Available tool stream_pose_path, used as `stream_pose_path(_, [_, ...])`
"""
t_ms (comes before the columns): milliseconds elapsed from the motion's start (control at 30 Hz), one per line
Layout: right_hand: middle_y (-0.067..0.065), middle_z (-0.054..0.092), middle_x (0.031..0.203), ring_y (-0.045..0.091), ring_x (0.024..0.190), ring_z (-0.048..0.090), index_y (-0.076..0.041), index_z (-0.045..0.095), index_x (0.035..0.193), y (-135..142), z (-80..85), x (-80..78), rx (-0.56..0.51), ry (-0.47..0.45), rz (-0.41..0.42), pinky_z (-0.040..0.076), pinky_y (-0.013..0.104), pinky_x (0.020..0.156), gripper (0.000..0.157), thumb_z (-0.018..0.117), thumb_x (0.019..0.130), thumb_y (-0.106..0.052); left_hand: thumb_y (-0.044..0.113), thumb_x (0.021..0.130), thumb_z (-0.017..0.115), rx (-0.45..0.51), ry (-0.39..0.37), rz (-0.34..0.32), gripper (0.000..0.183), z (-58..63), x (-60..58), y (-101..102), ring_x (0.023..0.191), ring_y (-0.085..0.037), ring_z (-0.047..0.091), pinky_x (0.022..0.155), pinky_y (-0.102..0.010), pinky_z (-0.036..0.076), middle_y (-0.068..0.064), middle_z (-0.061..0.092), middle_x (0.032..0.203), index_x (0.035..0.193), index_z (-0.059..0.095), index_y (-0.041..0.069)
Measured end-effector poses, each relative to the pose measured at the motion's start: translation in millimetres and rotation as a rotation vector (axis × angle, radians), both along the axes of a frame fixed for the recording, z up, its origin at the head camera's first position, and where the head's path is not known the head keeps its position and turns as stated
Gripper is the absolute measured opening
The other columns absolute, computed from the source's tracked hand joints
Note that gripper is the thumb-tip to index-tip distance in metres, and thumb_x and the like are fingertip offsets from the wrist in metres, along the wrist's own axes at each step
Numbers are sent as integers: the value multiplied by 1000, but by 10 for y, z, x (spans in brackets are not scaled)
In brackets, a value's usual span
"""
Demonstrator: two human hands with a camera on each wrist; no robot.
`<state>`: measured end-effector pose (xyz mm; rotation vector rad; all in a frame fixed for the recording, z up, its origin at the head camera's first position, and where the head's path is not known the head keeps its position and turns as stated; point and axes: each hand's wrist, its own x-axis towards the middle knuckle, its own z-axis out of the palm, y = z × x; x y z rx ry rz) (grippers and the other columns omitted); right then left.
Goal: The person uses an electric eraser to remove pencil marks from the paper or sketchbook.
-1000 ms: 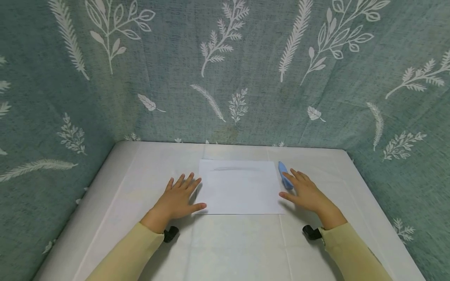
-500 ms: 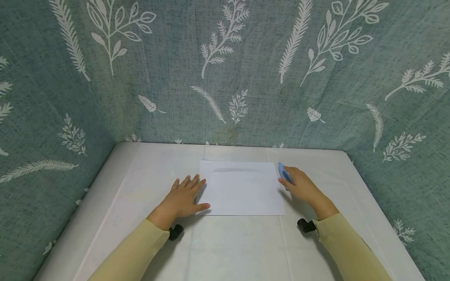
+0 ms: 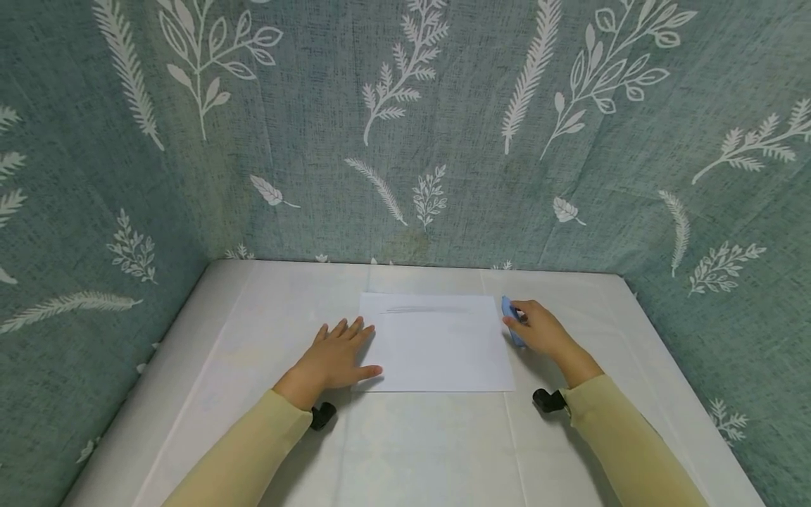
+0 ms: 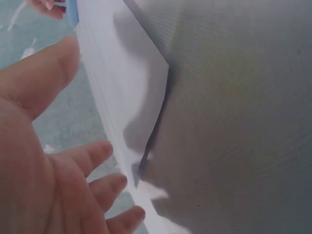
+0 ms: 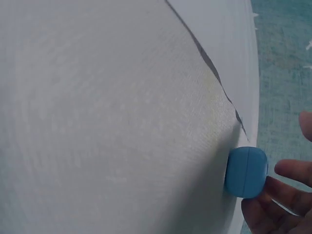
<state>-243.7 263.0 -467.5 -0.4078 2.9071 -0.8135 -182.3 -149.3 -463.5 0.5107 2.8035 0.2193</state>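
Note:
A white sheet of paper [image 3: 437, 345] lies on the table, with several thin grey lines near its far edge. My left hand [image 3: 332, 359] has its fingers spread and reaches over the paper's left edge, thumb near the front left corner; the left wrist view shows the palm side above the paper [image 4: 122, 73]. Right of the sheet, my right hand [image 3: 545, 334] grips a blue, elongated object [image 3: 517, 339] from above. In the right wrist view its rounded end [image 5: 246, 172] carries a seam, and fingertips touch it. The fingers hide its middle.
A white cloth covers the table [image 3: 431, 451]. Green fabric [image 3: 405, 155] with white leaf prints rises behind and at both sides. Black wrist cameras hang under the left sleeve [image 3: 253, 451] and the right sleeve [image 3: 624, 436].
My right hand has come down on the blue object, its fingers closing round it from a spread pose. My left hand has slid slightly right over the paper's edge.

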Motion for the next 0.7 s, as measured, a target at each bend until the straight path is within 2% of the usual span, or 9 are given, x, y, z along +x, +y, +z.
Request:
stream_pose_path(233, [31,54,129,41,111,60,12,48,141,-29,5,-121,36,-29,-36,49,54,92,52,57,103,-23,66,93,55,-13,-14,16,88,-4,-31,12,149,-45,17,116,-65,11,-14,19,165,159,29,14])
stream_pose_path(400, [30,58,127,42,112,60,12,51,138,-73,-11,-208,44,-39,-67,50,53,92,49,58,102,-21,64,93,57,-5,-24,16,87,17,-43,12,149,-45,18,115,-65,17,-14,20,165,159,30,14])
stream_pose_path(533, [29,61,123,41,110,61,12,53,136,-89,-32,-247,49,-48,-83,51,52,90,48,59,101,-21,62,92,60,17,-38,28,87,21,-49,8,149,-46,18,114,-65,22,-15,20,165,159,31,13])
stream_pose_path(700, [27,63,120,40,108,62,11,55,134,-82,-52,-270,47,-54,-107,50,53,90,47,59,101,-21,61,91,62,31,-42,21,87,-19,-58,0,149,-46,18,114,-64,22,-15,20,165,158,32,13])
